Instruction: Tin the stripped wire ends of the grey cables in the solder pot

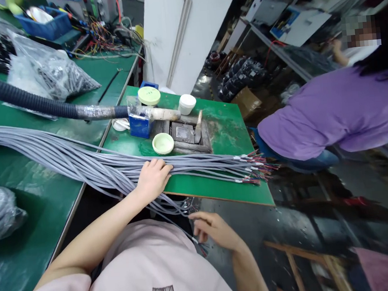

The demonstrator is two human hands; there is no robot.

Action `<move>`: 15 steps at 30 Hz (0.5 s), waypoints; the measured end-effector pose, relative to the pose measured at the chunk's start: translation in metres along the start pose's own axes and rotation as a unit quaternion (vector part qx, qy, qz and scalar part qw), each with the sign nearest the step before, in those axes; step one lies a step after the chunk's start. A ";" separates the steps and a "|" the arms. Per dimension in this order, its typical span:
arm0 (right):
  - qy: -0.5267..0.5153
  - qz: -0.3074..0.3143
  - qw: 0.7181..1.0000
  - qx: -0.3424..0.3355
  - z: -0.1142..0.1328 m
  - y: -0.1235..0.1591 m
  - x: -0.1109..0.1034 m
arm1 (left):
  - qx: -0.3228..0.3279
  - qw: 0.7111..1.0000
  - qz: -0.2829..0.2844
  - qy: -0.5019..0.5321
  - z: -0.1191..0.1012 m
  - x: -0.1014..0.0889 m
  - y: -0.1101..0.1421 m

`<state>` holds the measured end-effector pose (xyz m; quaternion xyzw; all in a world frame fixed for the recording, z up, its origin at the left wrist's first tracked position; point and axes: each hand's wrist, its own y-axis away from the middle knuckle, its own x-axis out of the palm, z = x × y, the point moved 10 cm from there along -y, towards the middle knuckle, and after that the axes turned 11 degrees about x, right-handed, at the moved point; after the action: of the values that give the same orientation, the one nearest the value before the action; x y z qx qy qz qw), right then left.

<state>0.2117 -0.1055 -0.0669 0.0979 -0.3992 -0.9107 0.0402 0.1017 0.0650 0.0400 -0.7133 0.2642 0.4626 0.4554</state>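
grey cable bundle [114, 168] lies left-to-right by near edge of green surface [229, 138]; left hand [153, 178] nearer, fingers draped across; right hand [216, 229] off edge, fingers half-curled beside drooping cables [167, 204]; any clamping, cannot tell.

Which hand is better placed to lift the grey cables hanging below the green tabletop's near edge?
Likely the right hand: it's beside the hanging grey cables, while the left hand lies on the main cable bundle.
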 end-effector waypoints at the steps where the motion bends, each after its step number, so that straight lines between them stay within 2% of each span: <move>1: -0.033 0.029 0.999 -0.019 0.014 -0.007 0.014 | -0.002 1.000 -0.003 0.005 0.000 -0.001 -0.001; 3: -0.103 0.060 0.991 -0.063 0.042 -0.017 0.029 | -0.001 0.999 -0.024 0.032 -0.001 -0.007 -0.001; 5: -0.193 0.043 0.973 -0.121 0.069 -0.022 0.020 | 0.006 0.996 -0.058 0.073 -0.004 -0.020 0.001; 8: -0.330 -0.037 0.920 -0.209 0.099 -0.014 -0.024 | 0.024 0.986 -0.097 0.131 -0.009 -0.039 0.008; 10: -0.393 -0.107 0.875 -0.261 0.109 0.001 -0.060 | 0.043 0.984 -0.090 0.149 -0.013 -0.044 0.013; 13: -0.425 -0.240 0.799 -0.353 0.113 0.039 -0.106 | 0.066 0.985 -0.039 0.157 -0.019 -0.036 0.020; 15: -0.384 -0.324 0.765 -0.403 0.114 0.069 -0.118 | 0.065 0.984 -0.005 0.169 -0.020 -0.026 0.022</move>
<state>0.3026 -0.0520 0.0767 -0.1615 0.0775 -0.9084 -0.3777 0.0806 0.0364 0.0577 -0.7515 0.3631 0.3154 0.4516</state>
